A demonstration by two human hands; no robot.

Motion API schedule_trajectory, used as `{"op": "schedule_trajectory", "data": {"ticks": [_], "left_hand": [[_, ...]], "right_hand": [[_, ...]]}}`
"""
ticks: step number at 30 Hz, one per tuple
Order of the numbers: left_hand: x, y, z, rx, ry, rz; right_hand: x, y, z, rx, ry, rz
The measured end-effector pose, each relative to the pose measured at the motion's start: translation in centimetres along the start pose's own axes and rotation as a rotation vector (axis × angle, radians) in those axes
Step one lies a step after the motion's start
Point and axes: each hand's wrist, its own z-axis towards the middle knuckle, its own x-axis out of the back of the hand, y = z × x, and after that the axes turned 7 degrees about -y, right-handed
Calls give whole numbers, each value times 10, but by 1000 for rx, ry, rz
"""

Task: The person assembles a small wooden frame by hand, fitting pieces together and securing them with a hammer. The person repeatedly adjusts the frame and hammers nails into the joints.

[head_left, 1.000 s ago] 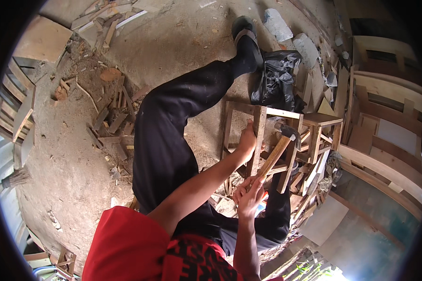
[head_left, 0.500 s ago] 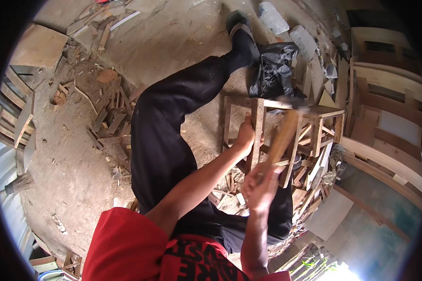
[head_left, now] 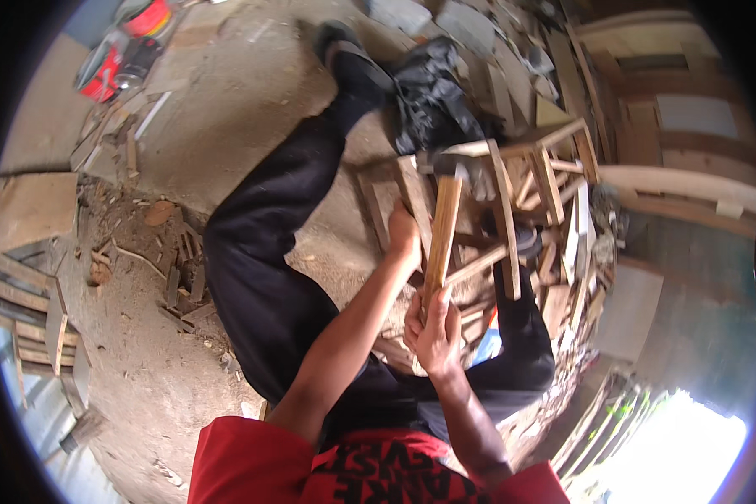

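Wood fills both grasps: the right hand [head_left: 435, 329] has its fingers wrapped around the handle of a hammer [head_left: 443, 228], while the left hand [head_left: 404, 237] grips a post of the wooden frame [head_left: 505, 220], fingertips hidden, between the person's dark-trousered legs [head_left: 269, 210]. A stray swing could catch the left hand — it sits close beside the hammer's line — and a loose hold could let the frame twist or a joint split. Blur obscures whether the hammer's head touches the frame; scattered offcuts [head_left: 554, 307] nearby could make its footing uneven.
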Motion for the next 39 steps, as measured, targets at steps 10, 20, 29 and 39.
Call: {"op": "schedule_trajectory", "data": {"ticks": [10, 20, 29, 39], "left_hand": [[53, -22, 46, 66, -357, -335], [34, -20, 48, 18, -158, -414], [21, -5, 35, -6, -109, -302], [-7, 16, 4, -47, -9, -204]], "right_hand": [[-2, 8, 35, 128, 38, -608], [12, -20, 12, 532, 75, -424], [19, -18, 10, 403, 22, -336], [35, -15, 20, 192, 123, -325]]}}
